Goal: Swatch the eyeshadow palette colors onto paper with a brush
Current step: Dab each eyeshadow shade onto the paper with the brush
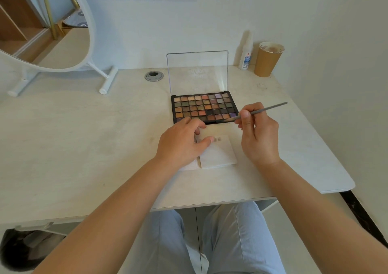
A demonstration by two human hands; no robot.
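The right hand (257, 133), right of centre in the frame, pinches a thin grey brush (258, 111) between thumb and fingertips near the middle of its handle, pencil-style, the tip dipping toward the lower right pans of the eyeshadow palette (204, 106). The brush looks light and stiff, likely to answer to small wrist turns; a hold nearer the bristles should give finer control. The palette's powder is probably crumbly, so a gentle touch suits it. The left hand (182, 142), fingers loosely curled, presses flat on the white paper (218, 154) at centre frame, just below the palette, holding nothing in its grip. Faint swatches (217, 139) sit along the paper's upper edge. Both forearms reach over the pale surface (84, 137).
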